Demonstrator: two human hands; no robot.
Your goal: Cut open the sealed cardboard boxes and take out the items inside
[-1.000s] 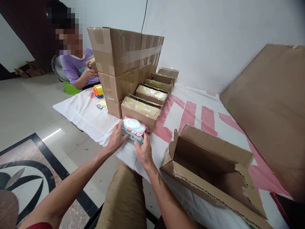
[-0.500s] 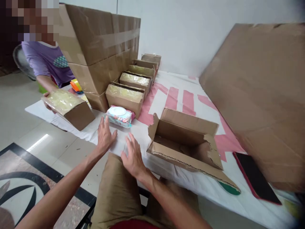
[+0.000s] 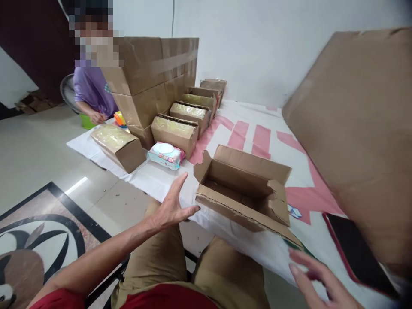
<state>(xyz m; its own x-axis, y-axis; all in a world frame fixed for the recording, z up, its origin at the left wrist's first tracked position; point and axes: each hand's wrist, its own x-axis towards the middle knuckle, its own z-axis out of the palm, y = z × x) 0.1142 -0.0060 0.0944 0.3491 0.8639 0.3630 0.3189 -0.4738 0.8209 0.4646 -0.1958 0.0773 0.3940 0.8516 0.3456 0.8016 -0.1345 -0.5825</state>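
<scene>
An open cardboard box (image 3: pixel 238 214) with torn flaps stands on the cloth-covered table in front of me; the part of its inside that shows holds nothing. My left hand (image 3: pixel 172 204) hovers by the box's left end, thumb and fingers apart, holding nothing. Off the box's near right corner is my right hand (image 3: pixel 318 274), fingers spread and nothing in them. A pack of wet wipes (image 3: pixel 165 155) lies beyond my left hand. To its left rests a box with a taped, yellowish top (image 3: pixel 117 146).
Stacked cartons (image 3: pixel 144 77) rise at the back left, with a row of smaller boxes (image 3: pixel 175 133) beside them. A phone (image 3: pixel 357 253) lies at right before a large carton (image 3: pixel 354 128). Another person (image 3: pixel 93 90) in purple sits at far left.
My hands have moved rightward and apart, the right one past the open box. The other person's hand has come off the taped box. The view has turned left.
</scene>
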